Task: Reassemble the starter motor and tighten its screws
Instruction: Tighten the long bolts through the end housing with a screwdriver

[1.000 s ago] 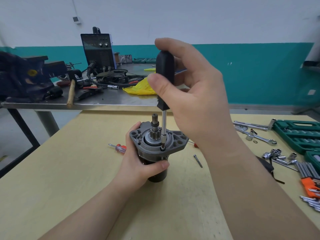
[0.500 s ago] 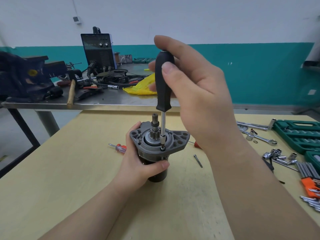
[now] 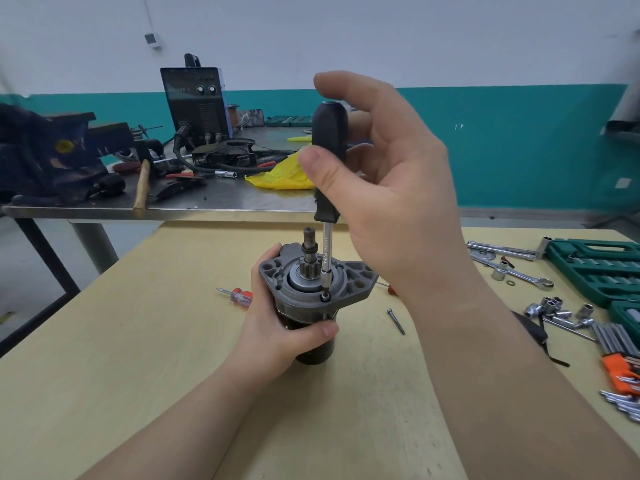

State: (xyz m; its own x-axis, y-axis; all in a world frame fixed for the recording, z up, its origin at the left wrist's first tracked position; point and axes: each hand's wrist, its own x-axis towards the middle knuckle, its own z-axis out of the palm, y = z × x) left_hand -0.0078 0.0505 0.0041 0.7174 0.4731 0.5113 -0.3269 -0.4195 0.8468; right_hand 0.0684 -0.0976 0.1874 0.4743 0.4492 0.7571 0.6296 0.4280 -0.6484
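Note:
The starter motor (image 3: 349, 278) stands upright on the wooden table (image 3: 138, 358), grey flange and pinion shaft on top. My left hand (image 3: 277, 323) wraps around its black body from the left. My right hand (image 3: 388, 202) holds a black-handled screwdriver (image 3: 329, 161) vertically, thumb on the front of the handle and fingers spread loosely behind it. The screwdriver's tip sits in a screw (image 3: 325, 296) at the flange's front edge. A loose long screw (image 3: 396, 321) lies on the table to the right of the motor.
A small red-handled screwdriver (image 3: 237, 295) lies left of the motor. Wrenches (image 3: 512, 268), several sockets (image 3: 554, 310), green tool cases (image 3: 595, 268) and hex keys (image 3: 620, 344) fill the right side. A steel bench (image 3: 207, 202) behind holds a vise, hammer, welder and yellow cloth.
My right hand has turned around the screwdriver handle and regripped it: thumb moved across the front, fingers opened behind. The motor's flange has turned slightly. My left hand stays in place.

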